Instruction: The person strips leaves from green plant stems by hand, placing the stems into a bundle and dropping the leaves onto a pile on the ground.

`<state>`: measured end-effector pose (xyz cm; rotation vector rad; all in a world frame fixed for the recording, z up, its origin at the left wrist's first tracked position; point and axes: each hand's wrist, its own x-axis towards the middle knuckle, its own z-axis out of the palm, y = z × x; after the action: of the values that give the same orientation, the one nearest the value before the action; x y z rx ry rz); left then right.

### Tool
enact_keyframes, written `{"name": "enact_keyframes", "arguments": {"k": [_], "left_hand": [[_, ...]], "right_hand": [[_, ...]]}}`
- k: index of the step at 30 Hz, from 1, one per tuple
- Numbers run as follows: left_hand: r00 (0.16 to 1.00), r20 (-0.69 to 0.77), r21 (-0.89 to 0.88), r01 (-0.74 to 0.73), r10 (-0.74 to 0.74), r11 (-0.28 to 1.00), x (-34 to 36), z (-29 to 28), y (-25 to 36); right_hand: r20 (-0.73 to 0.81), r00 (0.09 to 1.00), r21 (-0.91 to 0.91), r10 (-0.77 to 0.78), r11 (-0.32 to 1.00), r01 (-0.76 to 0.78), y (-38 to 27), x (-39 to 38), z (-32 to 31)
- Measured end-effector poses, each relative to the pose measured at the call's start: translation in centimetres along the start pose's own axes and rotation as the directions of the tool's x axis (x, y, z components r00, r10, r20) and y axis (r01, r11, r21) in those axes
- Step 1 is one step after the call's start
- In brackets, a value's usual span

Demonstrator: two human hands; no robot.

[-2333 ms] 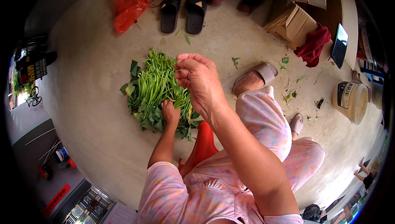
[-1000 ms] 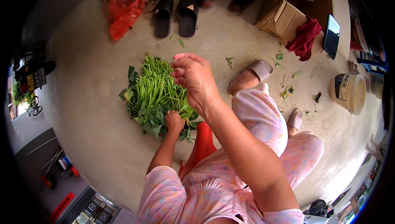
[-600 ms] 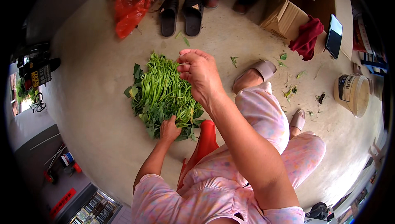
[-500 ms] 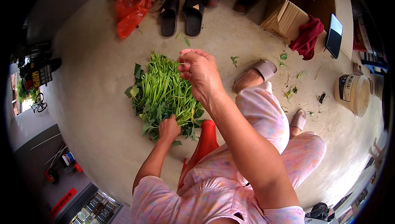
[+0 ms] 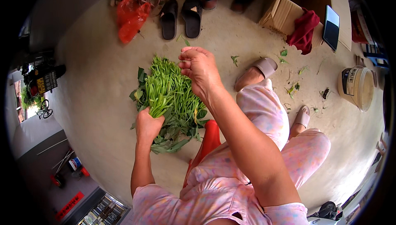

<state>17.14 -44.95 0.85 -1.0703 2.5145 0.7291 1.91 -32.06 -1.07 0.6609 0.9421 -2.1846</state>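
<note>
The left hand [image 5: 149, 124] keeps its grip closed around slender green stems [image 5: 159, 102] by the leafy green pile [image 5: 183, 95] on the beige floor [image 5: 99, 101]; the right hand [image 5: 200, 69] curls, contents unclear. Dark-red cloth [image 5: 304, 31] drapes the brown cardboard box [image 5: 284, 15].

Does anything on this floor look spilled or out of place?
Yes: leaf scraps lie scattered on the floor near the sandals, apart from the piled greens, as if dropped. A dark red cloth also droops untidily from the box.
</note>
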Motion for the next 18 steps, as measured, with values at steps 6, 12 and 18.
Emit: {"name": "enact_keyframes", "arguments": {"k": [6,12,18], "left_hand": [[0.997,0.034,0.089,0.073,-0.076,0.993,0.8,-0.3,-2.3],[0.994,0.094,-0.389,0.086,-0.054,0.917,-1.3,-3.3,-1.7],[0.988,0.151,-0.527,0.053,0.032,0.848,-5.0,-8.0,0.0]], "right_hand": [[-0.002,1.000,-0.009,-0.013,1.000,0.013,-0.1,-0.3,-0.2],[0.017,0.998,-0.200,-0.058,0.978,0.060,0.3,1.1,-2.5],[0.488,0.865,-0.603,0.118,0.762,0.236,4.0,-0.5,-3.1]]}}
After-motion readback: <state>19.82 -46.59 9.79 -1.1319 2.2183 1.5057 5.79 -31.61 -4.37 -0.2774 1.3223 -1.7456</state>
